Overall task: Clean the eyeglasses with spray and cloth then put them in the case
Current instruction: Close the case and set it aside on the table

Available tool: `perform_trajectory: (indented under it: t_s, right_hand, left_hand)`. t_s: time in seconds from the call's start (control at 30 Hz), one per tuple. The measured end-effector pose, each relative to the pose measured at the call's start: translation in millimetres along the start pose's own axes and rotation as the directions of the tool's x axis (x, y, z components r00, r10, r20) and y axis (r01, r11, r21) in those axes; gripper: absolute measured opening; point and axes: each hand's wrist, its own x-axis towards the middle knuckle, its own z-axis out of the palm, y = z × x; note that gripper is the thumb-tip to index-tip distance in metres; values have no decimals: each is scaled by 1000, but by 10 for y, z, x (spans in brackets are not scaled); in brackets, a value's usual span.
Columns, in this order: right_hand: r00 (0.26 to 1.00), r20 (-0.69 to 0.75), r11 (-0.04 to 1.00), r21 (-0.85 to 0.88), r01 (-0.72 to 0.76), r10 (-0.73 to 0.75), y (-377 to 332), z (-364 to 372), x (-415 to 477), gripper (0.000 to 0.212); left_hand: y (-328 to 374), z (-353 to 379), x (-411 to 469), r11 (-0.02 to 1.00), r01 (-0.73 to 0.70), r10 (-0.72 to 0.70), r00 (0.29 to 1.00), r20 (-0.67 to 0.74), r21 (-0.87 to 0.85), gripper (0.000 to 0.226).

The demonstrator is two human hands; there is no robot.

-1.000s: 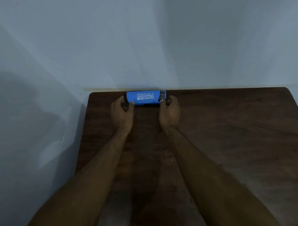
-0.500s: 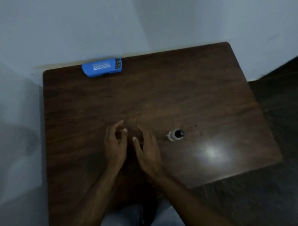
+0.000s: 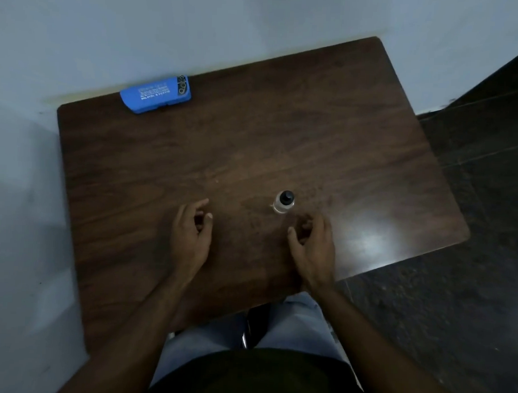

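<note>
A dim room with pale walls meeting in a corner and dark floor tiles to the right; a dark wooden worktop (image 3: pixel 314 133) is pushed against the far wall. A glare patch sits on its right part.

The blue case (image 3: pixel 156 94) lies at the far left edge, against the wall, lid down, with white print on top and a dark patterned band at its right end. The glasses and cloth are nowhere to be seen; they may be inside the case, but that cannot be told. The spray bottle (image 3: pixel 283 201), small and clear with a black cap, stands upright near the middle front, just beyond the right hand.

The left hand (image 3: pixel 190 235) hovers low over the wood, its grip loosely curled and holding nothing. The right hand (image 3: pixel 313 246) is much the same, fingers half folded and empty, thumb pointing toward the bottle.

Risks, as I judge them: the bottle is narrow and light-looking, and the right hand's knuckles are close to it, so a careless sweep could tip it and send it rolling toward the front edge. The poor light and glare make a clear bottle easy to misjudge. The case sits well apart from both hands; a long reach for it passes over the bottle, and a trailing forearm could catch the cap.
</note>
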Motion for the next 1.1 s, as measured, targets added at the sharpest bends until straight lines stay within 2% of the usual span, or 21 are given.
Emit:
perform_trajectory:
  t_s: [0.1,0.2,0.4,0.53,0.63,0.8,1.1]
  right_hand:
    - [1000,11,1000,18,11,-11,-115,11,179,62]
    - [999,32,999,6,33,-33,-174,76,293,67]
    - [986,46,987,7,162,-162,-199,163,412,45]
    - [979,49,979,44,197,-199,-329,186,507,42]
    - [966,29,965,52,256,-258,-520,208,640,36]
    - [944,-13,941,86,328,-328,-886,299,966,42]
    - [906,-50,900,104,423,-420,-1589,555,1716,46]
  left_hand:
    - [7,62,-50,1000,-10,10,1000,-3,0,28]
    - [-6,105,-106,1000,2,-2,1000,-3,-2,29]
    - [-19,204,-151,1000,-1,1,999,-48,-6,29]
    - [68,187,74,978,-124,151,975,-165,167,38]
    - [93,186,470,941,-190,248,950,-190,279,46]
    - [48,219,1187,900,-57,131,981,-143,431,66]
    - [-235,293,1691,800,-8,44,998,-46,600,77]
